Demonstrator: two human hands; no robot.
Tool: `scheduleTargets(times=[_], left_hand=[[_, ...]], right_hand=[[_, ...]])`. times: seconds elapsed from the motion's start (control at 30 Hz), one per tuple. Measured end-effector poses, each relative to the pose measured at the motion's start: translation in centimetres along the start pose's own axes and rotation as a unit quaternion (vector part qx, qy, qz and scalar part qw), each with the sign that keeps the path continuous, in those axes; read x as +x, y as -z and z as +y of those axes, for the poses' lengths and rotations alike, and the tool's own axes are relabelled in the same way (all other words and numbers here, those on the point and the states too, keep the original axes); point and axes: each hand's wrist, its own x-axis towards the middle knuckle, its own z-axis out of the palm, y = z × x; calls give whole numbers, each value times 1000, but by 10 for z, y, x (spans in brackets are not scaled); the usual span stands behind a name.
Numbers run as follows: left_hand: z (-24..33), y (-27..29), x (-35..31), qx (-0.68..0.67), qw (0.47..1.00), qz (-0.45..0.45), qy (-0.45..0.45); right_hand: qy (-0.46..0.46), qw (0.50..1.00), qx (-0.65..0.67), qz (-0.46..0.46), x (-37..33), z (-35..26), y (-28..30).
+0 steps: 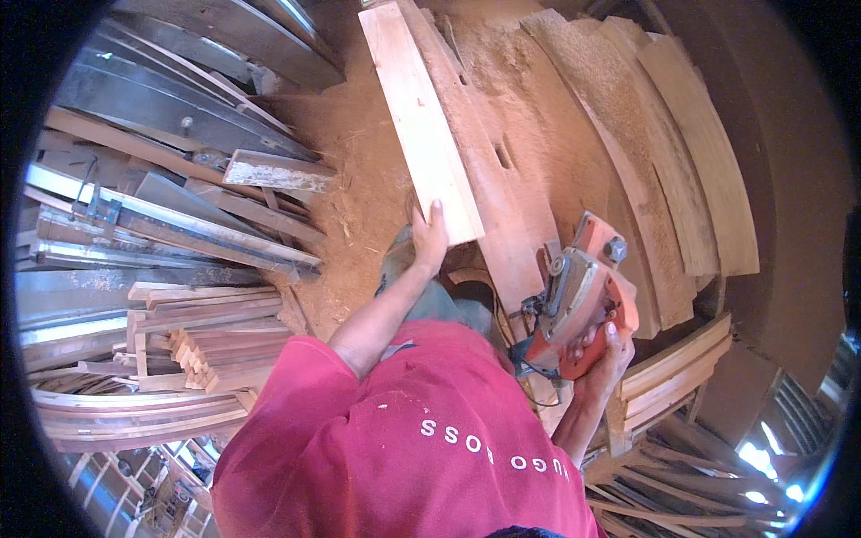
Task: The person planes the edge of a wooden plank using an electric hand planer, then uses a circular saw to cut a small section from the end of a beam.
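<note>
My left hand (430,240) grips the near end of a long pale wooden board (420,125), its thumb on the top face and the fingers out of sight at the side and below. The board stretches away from me along the left side of a sawdust-covered bench plank (513,211) with slots in it. To the right, my right hand (610,356) is closed around the handle of an orange electric hand planer (581,291). The planer is tilted and apart from the board, near the bench's near end. A dark cord (538,369) hangs by it.
Wide sawdust-coated boards (691,152) lie to the right. Stacked planks (677,372) stand near the lower right. Many timber lengths (170,220) fill the left side, with a pile of cut wood strips (220,350) below them. Sawdust (350,206) covers the floor.
</note>
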Motion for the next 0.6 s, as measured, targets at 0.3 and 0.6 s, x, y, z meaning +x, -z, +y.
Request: scheduleTargets(times=[0.3,0.6], left_hand=[[-8,-50,14,-23,997,-62,44],[2,-19,132,150,987,-7,-52]], right_hand=[[-19,990,-138,27,38,19,-4],[29,954,-259,-146,85,87,-36]])
